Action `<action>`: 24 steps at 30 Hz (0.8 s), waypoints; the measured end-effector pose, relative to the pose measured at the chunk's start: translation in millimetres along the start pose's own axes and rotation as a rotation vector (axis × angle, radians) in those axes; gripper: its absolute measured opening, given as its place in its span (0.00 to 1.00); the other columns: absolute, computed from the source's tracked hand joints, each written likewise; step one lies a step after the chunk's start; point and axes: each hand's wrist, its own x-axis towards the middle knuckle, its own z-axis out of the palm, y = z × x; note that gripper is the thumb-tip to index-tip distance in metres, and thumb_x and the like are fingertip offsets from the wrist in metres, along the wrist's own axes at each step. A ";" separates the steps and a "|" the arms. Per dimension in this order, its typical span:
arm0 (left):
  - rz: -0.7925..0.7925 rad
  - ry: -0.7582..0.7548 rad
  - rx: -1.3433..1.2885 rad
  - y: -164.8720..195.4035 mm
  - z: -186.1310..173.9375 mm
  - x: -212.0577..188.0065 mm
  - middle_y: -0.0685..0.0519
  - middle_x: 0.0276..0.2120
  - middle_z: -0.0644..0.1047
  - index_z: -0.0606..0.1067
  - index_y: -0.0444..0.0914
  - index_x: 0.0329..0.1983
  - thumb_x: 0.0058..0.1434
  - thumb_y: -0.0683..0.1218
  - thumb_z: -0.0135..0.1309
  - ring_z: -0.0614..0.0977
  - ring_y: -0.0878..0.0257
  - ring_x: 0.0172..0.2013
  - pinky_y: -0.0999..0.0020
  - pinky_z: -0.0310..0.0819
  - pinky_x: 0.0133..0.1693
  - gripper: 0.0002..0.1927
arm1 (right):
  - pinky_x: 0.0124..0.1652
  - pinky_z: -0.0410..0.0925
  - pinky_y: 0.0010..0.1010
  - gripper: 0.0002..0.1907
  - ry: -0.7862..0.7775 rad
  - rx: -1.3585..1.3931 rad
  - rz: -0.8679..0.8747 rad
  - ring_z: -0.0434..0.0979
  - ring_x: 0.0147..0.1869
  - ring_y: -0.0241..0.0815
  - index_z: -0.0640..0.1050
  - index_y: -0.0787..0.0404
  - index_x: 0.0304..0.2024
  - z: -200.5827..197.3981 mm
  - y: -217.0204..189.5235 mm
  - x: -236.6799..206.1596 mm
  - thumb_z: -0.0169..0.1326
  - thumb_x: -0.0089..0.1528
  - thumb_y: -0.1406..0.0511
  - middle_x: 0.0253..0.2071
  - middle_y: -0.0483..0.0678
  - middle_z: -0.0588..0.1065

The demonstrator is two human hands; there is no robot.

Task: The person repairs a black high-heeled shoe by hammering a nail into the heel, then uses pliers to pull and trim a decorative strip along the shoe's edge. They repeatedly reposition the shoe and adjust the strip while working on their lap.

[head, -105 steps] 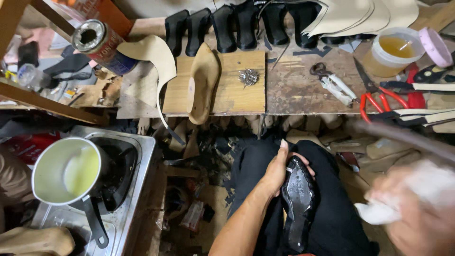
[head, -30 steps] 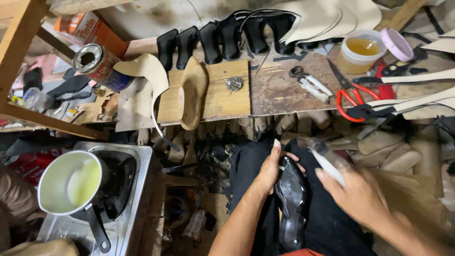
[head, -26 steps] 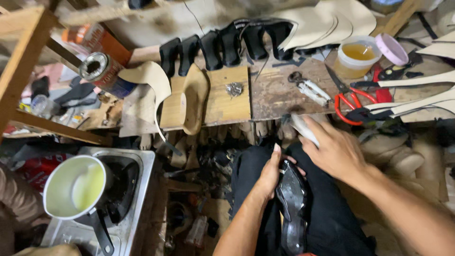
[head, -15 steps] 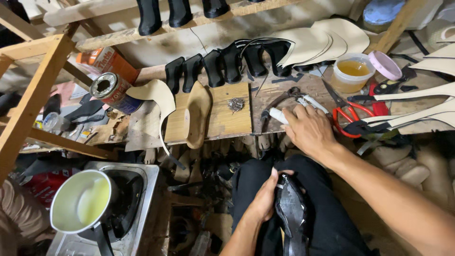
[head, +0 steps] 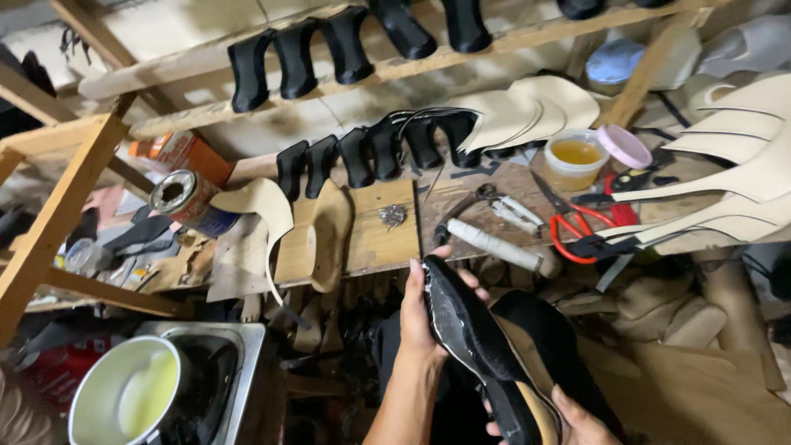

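A black high-heeled shoe (head: 474,342) is held sole up over my lap, toe pointing toward the workbench. My left hand (head: 420,309) grips its front part from the left, fingers wrapped around the toe. My right hand (head: 577,422) holds the heel end at the bottom edge of the view, mostly cut off. A white wrapped tool (head: 494,245) lies on the bench just beyond the toe, apart from both hands.
On the wooden workbench (head: 387,239) lie pliers (head: 494,206), red-handled scissors (head: 581,222), an open tub of yellow glue (head: 575,158), its pink lid (head: 624,146), a pile of small nails (head: 392,216) and a wooden last (head: 327,235). Black heels (head: 362,156) stand behind. A pot (head: 124,400) sits lower left.
My right hand laid the white tool on the bench and came back to the shoe's heel end. The shoe has been lifted and tilted, sole up. The view swung upward.
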 end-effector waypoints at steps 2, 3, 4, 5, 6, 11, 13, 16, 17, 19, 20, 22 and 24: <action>-0.011 0.022 0.022 -8.8 14.5 3.1 0.42 0.39 0.79 0.66 0.41 0.68 0.72 0.68 0.40 0.84 0.47 0.40 0.52 0.80 0.41 0.33 | 0.54 0.72 0.36 0.34 -0.057 0.090 0.010 0.82 0.57 0.45 0.72 0.60 0.66 -1.6 -13.9 -7.8 0.60 0.58 0.59 0.54 0.53 0.81; -0.027 0.095 -0.070 -12.8 18.4 0.8 0.41 0.44 0.80 0.67 0.39 0.68 0.71 0.66 0.38 0.84 0.47 0.43 0.54 0.80 0.43 0.34 | 0.55 0.71 0.36 0.34 -0.072 0.132 -0.021 0.82 0.57 0.45 0.71 0.60 0.66 -4.5 -22.4 -15.4 0.60 0.57 0.59 0.55 0.53 0.81; -0.040 0.169 -0.165 -19.6 21.3 -4.5 0.41 0.49 0.81 0.67 0.36 0.69 0.71 0.64 0.35 0.85 0.47 0.45 0.55 0.79 0.46 0.35 | 0.55 0.71 0.36 0.35 -0.095 0.172 -0.061 0.82 0.58 0.45 0.71 0.60 0.66 -9.6 -32.7 -22.6 0.60 0.57 0.59 0.55 0.53 0.81; -0.050 0.243 -0.261 -24.6 22.3 -7.7 0.40 0.53 0.82 0.67 0.33 0.70 0.70 0.62 0.33 0.85 0.46 0.48 0.56 0.79 0.49 0.36 | 0.56 0.71 0.36 0.36 -0.059 0.145 -0.146 0.82 0.58 0.46 0.71 0.60 0.67 -12.6 -40.7 -32.5 0.61 0.57 0.59 0.55 0.53 0.81; -0.078 0.200 -0.173 -30.2 22.6 -10.6 0.41 0.56 0.80 0.67 0.34 0.70 0.68 0.66 0.33 0.85 0.48 0.51 0.56 0.78 0.53 0.39 | 0.56 0.71 0.36 0.36 0.012 -0.018 -0.242 0.82 0.59 0.46 0.70 0.61 0.67 -12.1 -47.6 -38.2 0.61 0.56 0.58 0.56 0.54 0.81; -0.122 0.017 -0.032 -41.9 16.5 -24.9 0.34 0.51 0.75 0.69 0.33 0.63 0.66 0.79 0.32 0.82 0.45 0.46 0.51 0.79 0.52 0.49 | 0.54 0.70 0.33 0.37 0.110 -0.724 -0.504 0.80 0.59 0.44 0.72 0.63 0.64 -3.5 -57.9 -51.0 0.64 0.54 0.56 0.56 0.51 0.78; -0.073 0.117 -0.089 -36.6 14.8 -26.0 0.38 0.49 0.77 0.71 0.35 0.61 0.63 0.79 0.32 0.82 0.46 0.43 0.52 0.79 0.48 0.47 | 0.51 0.73 0.34 0.34 -0.117 -0.543 -0.590 0.78 0.61 0.45 0.70 0.67 0.64 -5.4 -51.6 -50.3 0.59 0.59 0.58 0.61 0.52 0.74; -0.028 0.195 -0.164 -24.3 13.9 -24.5 0.40 0.46 0.79 0.73 0.34 0.58 0.60 0.79 0.32 0.82 0.46 0.41 0.52 0.80 0.45 0.49 | 0.42 0.75 0.36 0.30 -0.189 -0.316 -0.392 0.76 0.49 0.46 0.71 0.67 0.67 -17.1 -36.2 -50.4 0.55 0.65 0.60 0.62 0.54 0.74; -0.018 0.213 -0.189 -21.0 13.1 -27.2 0.40 0.45 0.79 0.73 0.33 0.56 0.60 0.80 0.32 0.82 0.46 0.40 0.52 0.80 0.45 0.49 | 0.38 0.75 0.37 0.29 -0.170 -0.252 -0.269 0.75 0.42 0.46 0.71 0.66 0.69 -19.7 -29.4 -50.3 0.54 0.67 0.60 0.61 0.54 0.74; -0.002 0.144 -0.212 -15.7 11.2 -31.6 0.39 0.44 0.78 0.72 0.28 0.56 0.63 0.80 0.33 0.82 0.46 0.41 0.53 0.80 0.46 0.52 | 0.28 0.73 0.32 0.29 -0.207 -0.318 -0.287 0.80 0.43 0.40 0.73 0.65 0.68 -21.9 -17.4 -47.7 0.54 0.65 0.61 0.56 0.51 0.76; 0.004 0.104 -0.223 -13.8 10.0 -32.4 0.38 0.44 0.78 0.72 0.25 0.56 0.65 0.81 0.34 0.82 0.46 0.42 0.54 0.80 0.47 0.54 | 0.23 0.72 0.30 0.29 -0.222 -0.352 -0.302 0.83 0.43 0.37 0.74 0.65 0.67 -21.3 -12.3 -46.2 0.54 0.64 0.61 0.53 0.50 0.77; -0.008 0.131 -0.246 -12.7 8.5 -32.6 0.36 0.43 0.78 0.72 0.25 0.55 0.63 0.81 0.34 0.82 0.46 0.42 0.55 0.81 0.47 0.55 | 0.33 0.76 0.28 0.31 -0.245 -0.283 -0.397 0.85 0.41 0.37 0.71 0.66 0.66 -17.1 -4.1 -43.5 0.59 0.61 0.64 0.47 0.50 0.80; -0.017 0.164 -0.237 -14.9 7.9 -31.7 0.36 0.42 0.79 0.73 0.25 0.53 0.61 0.82 0.33 0.82 0.46 0.41 0.55 0.81 0.47 0.55 | 0.35 0.77 0.27 0.34 -0.194 -0.328 -0.475 0.85 0.38 0.35 0.70 0.64 0.65 -14.2 0.8 -43.6 0.62 0.56 0.66 0.42 0.49 0.82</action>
